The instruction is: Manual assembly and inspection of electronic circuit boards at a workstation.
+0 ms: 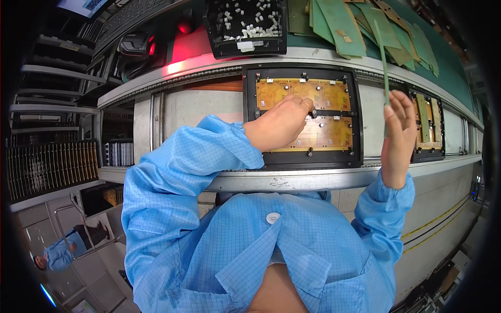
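A black fixture frame (303,159) holds yellow-brown circuit boards (334,96) in two rows, with small white connectors along the upper row. My left hand (276,125) reaches over the boards, its fingers pinched together beside a black knob (313,113) on the bar between the rows. Whatever those fingertips hold, if anything, is hidden. Off the frame's right side, my right hand (397,130) grips a long thin green strip (383,62) between thumb and fingers, the strip pointing away from me.
Behind the rail stands a black bin (245,49) of small white connectors. Green board sheets (339,31) are piled at the far right. A second fixture (429,125) sits on the conveyor to the right. A red-lit scanner (136,46) and board racks (52,169) are on the left; a person (60,253) is beyond.
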Available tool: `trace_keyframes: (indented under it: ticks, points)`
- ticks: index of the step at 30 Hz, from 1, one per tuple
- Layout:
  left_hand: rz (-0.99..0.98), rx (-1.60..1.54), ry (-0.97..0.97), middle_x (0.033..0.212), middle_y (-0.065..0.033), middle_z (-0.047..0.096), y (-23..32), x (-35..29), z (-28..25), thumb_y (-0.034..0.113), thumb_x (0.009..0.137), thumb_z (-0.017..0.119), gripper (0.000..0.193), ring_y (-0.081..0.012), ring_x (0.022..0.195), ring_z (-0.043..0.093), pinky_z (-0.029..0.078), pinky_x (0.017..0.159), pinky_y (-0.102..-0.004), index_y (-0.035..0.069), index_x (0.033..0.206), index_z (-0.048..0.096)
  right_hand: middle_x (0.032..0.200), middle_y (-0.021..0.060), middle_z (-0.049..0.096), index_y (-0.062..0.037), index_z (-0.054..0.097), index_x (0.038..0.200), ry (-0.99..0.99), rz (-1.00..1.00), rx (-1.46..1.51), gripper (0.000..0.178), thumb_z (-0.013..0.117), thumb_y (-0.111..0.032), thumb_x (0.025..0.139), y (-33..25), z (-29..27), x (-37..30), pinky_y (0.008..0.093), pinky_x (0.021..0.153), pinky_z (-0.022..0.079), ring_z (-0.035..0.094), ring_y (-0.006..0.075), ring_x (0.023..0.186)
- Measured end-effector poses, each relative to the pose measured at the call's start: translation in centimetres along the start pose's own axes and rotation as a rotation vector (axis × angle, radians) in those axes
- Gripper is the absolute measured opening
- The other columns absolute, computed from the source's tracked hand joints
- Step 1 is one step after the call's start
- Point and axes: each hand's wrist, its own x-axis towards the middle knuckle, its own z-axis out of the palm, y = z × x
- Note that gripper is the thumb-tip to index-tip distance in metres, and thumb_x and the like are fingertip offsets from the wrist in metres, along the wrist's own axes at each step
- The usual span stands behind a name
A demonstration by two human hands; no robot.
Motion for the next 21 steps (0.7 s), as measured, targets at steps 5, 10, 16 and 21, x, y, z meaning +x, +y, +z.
trace_keyframes:
  ticks: [5,10,16,21]
  points:
    - [0.065,0.023,0.213,0.105,-0.0189,0.062,1.1,-2.5,-4.1,0.008,0.084,0.065,0.035,-0.0352,0.1,0.056,0.046,0.088,-0.041,-0.002,0.116,0.055,0.114,0.0048,0.055,-0.0037,0.05,0.123,0.017,0.032,-0.141,0.037,0.061,-0.004,0.088,1.1,1.2,-3.3,0.0242,0.088,0.04,0.051,0.0112,0.101]
    - [-0.061,-0.038,0.363,0.105,-0.0167,0.059,2.9,-8.7,-9.0,0.002,0.083,0.064,0.027,-0.0324,0.093,0.057,0.047,0.082,-0.0365,-0.001,0.11,0.059,0.121,0.0067,0.049,-0.0055,0.051,0.119,0.002,0.005,-0.411,0.042,0.068,-0.002,0.08,2.5,3.4,-5.6,0.0278,0.086,0.043,0.049,0.0132,0.098]
    - [-0.316,-0.212,0.782,0.102,-0.0115,0.06,0.9,-16.8,-5.7,-0.007,0.087,0.056,0.02,-0.0151,0.081,0.056,0.046,0.074,-0.0249,-0.001,0.106,0.061,0.127,0.0113,0.047,-0.0088,0.052,0.116,-0.033,-0.186,-0.603,0.047,0.074,-0.006,0.075,2.7,8.0,-7.1,0.0358,0.096,0.04,0.045,0.0234,0.114]
    - [-0.452,-0.195,0.919,0.104,-0.0112,0.06,-0.3,-19.7,-0.1,-0.005,0.088,0.056,0.019,-0.0153,0.082,0.055,0.046,0.073,-0.0262,-0.002,0.106,0.061,0.128,0.016,0.044,-0.0094,0.052,0.113,-0.106,-0.219,-0.767,0.053,0.078,-0.01,0.067,2.9,11.2,-8.2,0.0427,0.101,0.033,0.04,0.0321,0.118]
